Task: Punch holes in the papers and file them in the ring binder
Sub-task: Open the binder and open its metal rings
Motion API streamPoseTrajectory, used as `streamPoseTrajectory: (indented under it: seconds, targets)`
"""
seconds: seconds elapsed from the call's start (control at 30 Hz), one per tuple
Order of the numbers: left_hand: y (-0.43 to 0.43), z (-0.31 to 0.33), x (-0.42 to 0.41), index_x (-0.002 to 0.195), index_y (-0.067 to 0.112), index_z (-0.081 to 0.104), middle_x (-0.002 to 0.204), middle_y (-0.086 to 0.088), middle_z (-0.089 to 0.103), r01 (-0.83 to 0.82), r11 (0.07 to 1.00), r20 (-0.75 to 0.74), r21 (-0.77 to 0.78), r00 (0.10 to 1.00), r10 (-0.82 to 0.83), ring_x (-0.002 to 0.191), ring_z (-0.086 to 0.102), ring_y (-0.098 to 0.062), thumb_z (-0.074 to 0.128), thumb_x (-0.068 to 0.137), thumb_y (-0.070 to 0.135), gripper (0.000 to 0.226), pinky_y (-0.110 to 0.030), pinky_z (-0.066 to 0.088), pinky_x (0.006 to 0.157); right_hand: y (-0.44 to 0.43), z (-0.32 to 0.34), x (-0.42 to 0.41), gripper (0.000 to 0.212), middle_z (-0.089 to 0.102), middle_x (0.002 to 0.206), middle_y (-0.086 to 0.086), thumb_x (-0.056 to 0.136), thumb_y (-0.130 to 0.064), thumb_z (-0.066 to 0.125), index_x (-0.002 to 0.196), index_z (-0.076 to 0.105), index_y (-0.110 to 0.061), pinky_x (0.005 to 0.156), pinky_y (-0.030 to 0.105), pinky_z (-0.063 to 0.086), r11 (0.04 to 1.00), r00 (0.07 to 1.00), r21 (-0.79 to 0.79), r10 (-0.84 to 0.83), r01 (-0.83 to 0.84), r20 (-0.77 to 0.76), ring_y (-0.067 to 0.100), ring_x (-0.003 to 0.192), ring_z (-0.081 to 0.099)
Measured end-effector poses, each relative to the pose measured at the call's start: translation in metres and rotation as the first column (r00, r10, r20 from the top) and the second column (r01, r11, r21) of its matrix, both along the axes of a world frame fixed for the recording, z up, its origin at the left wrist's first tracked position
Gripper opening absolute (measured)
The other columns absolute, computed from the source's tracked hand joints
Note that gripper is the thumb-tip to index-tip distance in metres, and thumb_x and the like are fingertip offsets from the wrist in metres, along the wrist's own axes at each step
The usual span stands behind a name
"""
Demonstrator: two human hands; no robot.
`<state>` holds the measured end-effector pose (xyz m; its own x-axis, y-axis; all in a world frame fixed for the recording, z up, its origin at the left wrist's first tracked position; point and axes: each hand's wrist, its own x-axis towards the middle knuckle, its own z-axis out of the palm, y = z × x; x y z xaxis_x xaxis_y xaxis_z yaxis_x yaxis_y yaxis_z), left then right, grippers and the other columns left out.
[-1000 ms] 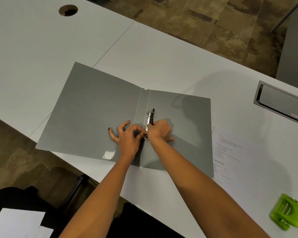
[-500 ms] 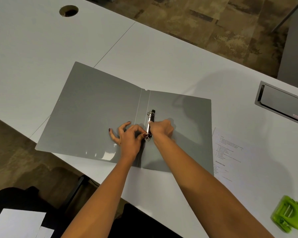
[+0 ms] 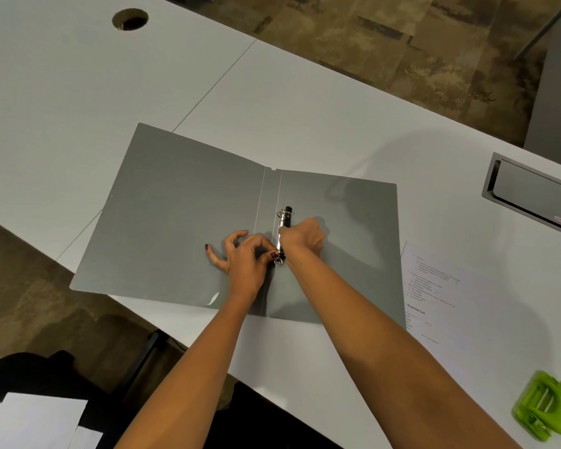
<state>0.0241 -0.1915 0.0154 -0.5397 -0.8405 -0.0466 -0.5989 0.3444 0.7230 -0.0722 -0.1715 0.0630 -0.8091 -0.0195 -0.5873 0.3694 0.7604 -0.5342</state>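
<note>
A grey ring binder point(image 3: 175, 215) lies open and flat on the white table. Its black and metal ring mechanism point(image 3: 284, 218) runs along the spine. My left hand point(image 3: 245, 257) pinches the near ring with thumb and forefinger, the other fingers spread on the left cover. My right hand point(image 3: 303, 236) grips the mechanism from the right side. A printed paper point(image 3: 441, 286) lies right of the binder. A green hole punch point(image 3: 546, 409) sits at the table's near right.
The white table point(image 3: 321, 124) has a round cable hole point(image 3: 130, 19) far left and a grey cable tray point(image 3: 531, 192) far right. White sheets point(image 3: 30, 419) lie low at the near left, below the table edge. Patterned floor lies beyond.
Both hands stay on the ring mechanism with only slight finger shifts. The binder, paper and punch have not moved.
</note>
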Motion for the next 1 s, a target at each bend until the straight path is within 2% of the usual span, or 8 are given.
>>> streamPoseTrajectory:
  seconds: [0.27,0.43,0.5,0.53,0.63,0.83,0.93,1.0]
  targets:
    - [-0.001,-0.001,0.002,0.070,0.034,0.059,0.075,0.032,0.044,0.002,1.000,-0.004,0.004,1.000,-0.002,0.128,0.040,-0.016,0.070,0.079,0.011,0.027,-0.056,-0.019,0.107,-0.005,0.000,0.004,0.028,0.068,0.093,0.007,0.076,-0.030,0.075,0.095,0.063,-0.013,0.079,0.037,0.042,0.999,1.000,0.051,-0.014,0.015,-0.023,0.025,0.084,0.062]
    - [-0.002,-0.004,0.001,0.072,0.030,0.065,0.075,0.029,0.048,0.017,1.000,0.016,0.012,1.000,-0.017,0.128,0.038,-0.014,0.069,0.081,0.015,0.018,-0.053,-0.023,0.106,-0.001,-0.005,0.001,0.023,0.070,0.094,0.009,0.081,-0.029,0.069,0.094,0.067,-0.011,0.089,0.045,0.050,1.000,0.999,-0.025,-0.001,0.002,0.034,0.029,0.087,0.065]
    - [-0.003,-0.005,0.001,0.073,0.029,0.067,0.078,0.025,0.053,0.023,1.000,0.024,0.014,0.999,-0.024,0.129,0.037,-0.014,0.069,0.080,0.016,0.015,-0.053,-0.023,0.106,0.003,-0.008,-0.002,0.012,0.070,0.088,0.008,0.082,-0.024,0.067,0.085,0.069,-0.012,0.088,0.044,0.051,0.996,0.998,-0.088,-0.008,0.012,0.054,0.028,0.085,0.066]
    - [-0.003,-0.005,0.001,0.074,0.029,0.067,0.080,0.024,0.054,0.025,1.000,0.029,0.011,0.999,-0.026,0.129,0.037,-0.014,0.069,0.080,0.016,0.015,-0.053,-0.022,0.106,0.005,-0.010,-0.004,0.008,0.070,0.081,0.007,0.083,-0.021,0.067,0.077,0.067,-0.015,0.085,0.040,0.053,0.991,0.998,-0.132,-0.014,0.023,0.067,0.026,0.081,0.065]
    - [-0.003,-0.006,0.002,0.073,0.030,0.067,0.080,0.027,0.053,0.021,1.000,0.033,0.016,0.999,-0.021,0.129,0.036,-0.013,0.069,0.080,0.017,0.015,-0.052,-0.023,0.106,0.015,-0.016,-0.007,0.023,0.062,0.067,-0.002,0.079,-0.014,0.072,0.063,0.057,-0.019,0.065,0.029,0.051,0.944,0.990,-0.311,-0.073,0.108,0.122,0.019,0.071,0.060]
    - [-0.004,-0.005,0.005,0.080,0.026,0.069,0.091,0.021,0.060,0.035,0.999,0.002,0.011,0.999,-0.035,0.131,0.036,-0.013,0.065,0.085,0.018,0.010,-0.052,-0.024,0.106,0.021,-0.018,-0.005,0.007,0.073,0.093,0.011,0.074,-0.010,0.078,0.079,0.072,-0.012,0.076,0.025,0.051,0.866,0.978,-0.481,-0.039,0.136,0.205,0.017,0.082,0.065]
    - [-0.001,-0.005,0.008,0.090,0.019,0.067,0.104,0.007,0.066,-0.004,1.000,-0.022,-0.027,1.000,0.003,0.129,0.043,-0.013,0.053,0.093,0.018,0.014,-0.045,-0.025,0.107,0.022,-0.019,-0.002,0.016,0.072,0.105,0.014,0.080,-0.009,0.071,0.096,0.073,-0.005,0.082,0.026,0.050,0.868,0.977,-0.488,0.017,0.090,0.211,0.018,0.089,0.063]
    - [0.000,-0.003,0.009,0.093,0.019,0.058,0.103,0.002,0.064,-0.050,0.999,-0.073,0.007,0.996,0.051,0.121,0.051,-0.014,0.049,0.095,0.019,0.009,-0.043,-0.024,0.110,0.022,-0.018,0.002,0.012,0.072,0.106,0.008,0.084,-0.011,0.066,0.093,0.075,-0.012,0.087,0.029,0.049,0.898,0.988,-0.439,0.052,0.018,0.146,0.016,0.093,0.063]
